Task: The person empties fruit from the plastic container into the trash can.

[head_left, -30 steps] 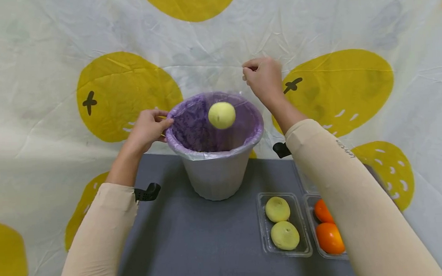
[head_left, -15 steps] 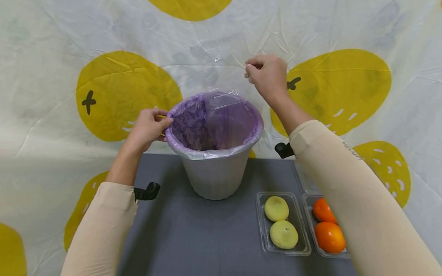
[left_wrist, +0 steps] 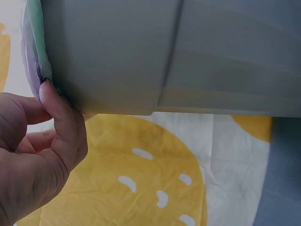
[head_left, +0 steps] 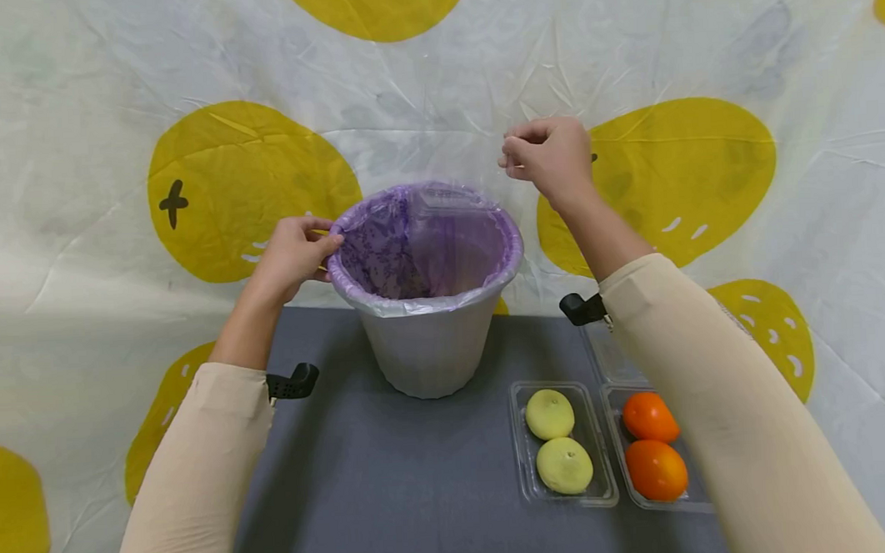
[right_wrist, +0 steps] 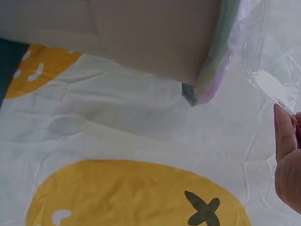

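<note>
the rim of the bin [head_left: 424, 353] sits at the left hand [head_left: 291, 255], whose thumb and fingers pinch it and its purple liner [head_left: 377, 251]. the right hand [head_left: 549, 154] is well apart, up and to the right, fingertips closed narrowly on a clear plastic piece [right_wrist: 270, 84] that reaches leftward over the bin's rear rim. below both grips, the far edge of the grey table [head_left: 378, 480] runs just behind the bin; behind that hangs a patterned sheet [head_left: 402, 78].

the right sleeve [head_left: 727, 395] crosses below the right grip, hiding part of a clear lid [head_left: 615, 355].

below the right hand, one clear tray [head_left: 594, 444] holds two pale yellow fruits [head_left: 565, 466]; just right of it, another tray [head_left: 672, 506] holds two orange fruits [head_left: 657, 471]. the bin's bottom is hidden from view.
</note>
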Available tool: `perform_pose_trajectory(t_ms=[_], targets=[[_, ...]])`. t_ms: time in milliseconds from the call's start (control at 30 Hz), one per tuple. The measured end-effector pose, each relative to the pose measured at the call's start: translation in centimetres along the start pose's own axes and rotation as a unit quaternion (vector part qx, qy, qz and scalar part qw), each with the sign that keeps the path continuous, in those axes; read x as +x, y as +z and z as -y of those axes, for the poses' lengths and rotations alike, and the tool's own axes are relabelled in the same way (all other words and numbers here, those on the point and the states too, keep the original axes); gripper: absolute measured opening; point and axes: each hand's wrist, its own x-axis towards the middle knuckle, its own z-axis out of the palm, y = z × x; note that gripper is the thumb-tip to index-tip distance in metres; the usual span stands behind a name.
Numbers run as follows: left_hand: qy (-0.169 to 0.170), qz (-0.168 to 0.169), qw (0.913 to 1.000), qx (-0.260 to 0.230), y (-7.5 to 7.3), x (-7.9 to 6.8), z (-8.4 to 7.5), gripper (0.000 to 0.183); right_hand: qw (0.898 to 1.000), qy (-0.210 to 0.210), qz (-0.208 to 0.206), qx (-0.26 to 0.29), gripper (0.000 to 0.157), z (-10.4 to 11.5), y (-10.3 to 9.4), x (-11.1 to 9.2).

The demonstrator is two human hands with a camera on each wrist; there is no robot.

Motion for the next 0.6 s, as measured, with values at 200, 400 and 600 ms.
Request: perform_pose_trajectory(t_ms=[200, 400, 600], targets=[[0.000, -0.002, 1.0000, -0.002, 0.1, 0.0, 0.0, 0.047, 0.996, 0.026, 0.005, 0.089, 0.008, -0.4, -1.0, -0.9], [0.001, 0.001, 1.0000, -0.001, 0.3, 0.1, 0.0, 0.047, 0.987, 0.019, 0.010, 0.160, 0.006, -0.6, -2.6, -1.8], [0.002, 0.003, 0.9999, -0.009, 0.1, 0.1, 0.2, 0.048, 0.981, 0.026, 0.013, 0.191, 0.006, -0.9, -4.3, -2.4]])
